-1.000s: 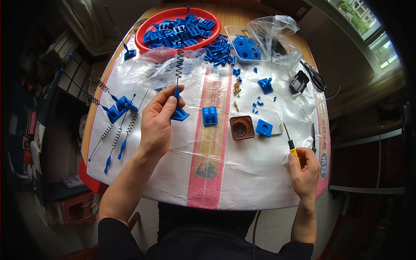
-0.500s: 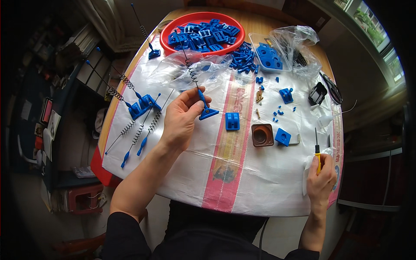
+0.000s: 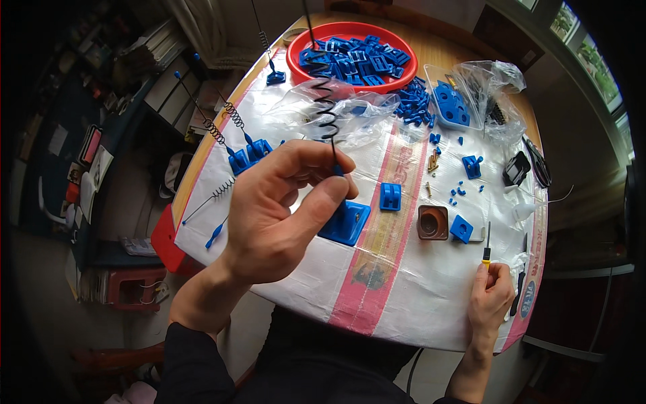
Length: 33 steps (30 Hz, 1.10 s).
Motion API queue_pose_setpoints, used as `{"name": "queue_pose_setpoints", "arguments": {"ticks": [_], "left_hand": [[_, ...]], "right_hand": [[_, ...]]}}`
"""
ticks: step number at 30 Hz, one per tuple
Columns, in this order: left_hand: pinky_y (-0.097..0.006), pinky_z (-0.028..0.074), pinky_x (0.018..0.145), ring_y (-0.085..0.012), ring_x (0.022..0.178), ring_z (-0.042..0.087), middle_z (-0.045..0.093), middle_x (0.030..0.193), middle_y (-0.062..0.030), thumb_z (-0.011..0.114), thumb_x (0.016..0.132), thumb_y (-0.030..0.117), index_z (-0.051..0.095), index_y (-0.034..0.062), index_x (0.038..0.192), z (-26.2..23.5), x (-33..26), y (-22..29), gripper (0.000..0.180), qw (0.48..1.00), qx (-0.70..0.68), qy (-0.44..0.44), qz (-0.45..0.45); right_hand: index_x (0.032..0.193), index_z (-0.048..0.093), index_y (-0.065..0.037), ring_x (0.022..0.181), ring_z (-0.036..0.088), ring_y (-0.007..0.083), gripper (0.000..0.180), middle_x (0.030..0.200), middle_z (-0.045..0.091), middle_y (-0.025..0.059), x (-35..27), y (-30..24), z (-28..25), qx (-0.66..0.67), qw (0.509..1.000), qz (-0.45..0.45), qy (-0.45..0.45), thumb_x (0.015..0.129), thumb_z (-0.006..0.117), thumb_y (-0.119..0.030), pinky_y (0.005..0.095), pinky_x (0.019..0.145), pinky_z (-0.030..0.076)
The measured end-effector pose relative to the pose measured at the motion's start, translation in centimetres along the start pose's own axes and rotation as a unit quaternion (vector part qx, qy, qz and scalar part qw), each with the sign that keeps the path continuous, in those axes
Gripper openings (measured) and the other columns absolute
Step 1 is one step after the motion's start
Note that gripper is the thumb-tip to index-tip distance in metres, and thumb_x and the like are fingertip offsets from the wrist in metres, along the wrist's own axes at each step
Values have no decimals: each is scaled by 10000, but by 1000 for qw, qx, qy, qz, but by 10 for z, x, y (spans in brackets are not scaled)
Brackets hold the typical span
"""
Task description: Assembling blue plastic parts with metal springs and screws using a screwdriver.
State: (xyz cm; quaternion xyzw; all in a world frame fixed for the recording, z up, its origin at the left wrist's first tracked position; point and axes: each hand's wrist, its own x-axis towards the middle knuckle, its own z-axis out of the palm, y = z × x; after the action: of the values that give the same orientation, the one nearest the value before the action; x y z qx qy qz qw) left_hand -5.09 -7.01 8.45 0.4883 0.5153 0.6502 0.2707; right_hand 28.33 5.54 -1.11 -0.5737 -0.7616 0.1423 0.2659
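Close to me, my left hand (image 3: 269,219) is closed, thumb and fingers pinching the blue stem of a spring rod. A black coiled spring (image 3: 328,111) rises from that stem, and a blue base plate (image 3: 350,227) shows below the fingers. My palm and fingers hide part of the stem. At the right side of the table, my right hand (image 3: 490,301) grips a screwdriver (image 3: 487,250) with a yellow and black handle, its shaft pointing away from me. Between the hands lie a blue bracket (image 3: 390,196), a brown square cup (image 3: 433,223) and a blue square piece (image 3: 461,229).
A red basin (image 3: 294,75) of blue plates stands at the back, beside loose blue pegs (image 3: 414,104) and a plastic box (image 3: 452,106). Brass screws (image 3: 432,161) and tiny blue bits lie centre right. Finished-looking spring rods (image 3: 249,156) stand at left. Clear plastic bags lie further back.
My left hand has brought the spring rod nearer and higher, so it looks larger. The view has shifted, moving the table rightward in the picture. My right hand still holds the screwdriver.
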Motion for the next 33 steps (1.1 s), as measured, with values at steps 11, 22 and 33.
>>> {"name": "queue_pose_setpoints", "arguments": {"ticks": [11,22,33], "left_hand": [[-248,514,883,-100,953,658,710,1063,-46,638,1002,120,682,57,1189,-244,37,-13,203,949,178,244,93],[-279,538,861,-127,921,668,725,1008,-65,675,947,40,692,19,1107,-215,96,-138,162,974,208,45,-81],[-276,546,869,-120,929,671,730,987,-70,666,915,5,649,22,1166,-201,93,-147,252,939,328,30,-97]], "right_hand": [[1040,621,24,604,488,250,235,687,481,88,1,-8,0,-75,997,-18,24,894,706,-139,404,595,412],[1075,615,49,661,459,203,289,746,472,80,-4,2,1,-36,997,-28,62,903,729,-154,365,607,403],[1065,616,50,650,454,194,303,730,469,75,-3,3,1,-31,998,-9,46,914,727,-187,358,591,389]]}}
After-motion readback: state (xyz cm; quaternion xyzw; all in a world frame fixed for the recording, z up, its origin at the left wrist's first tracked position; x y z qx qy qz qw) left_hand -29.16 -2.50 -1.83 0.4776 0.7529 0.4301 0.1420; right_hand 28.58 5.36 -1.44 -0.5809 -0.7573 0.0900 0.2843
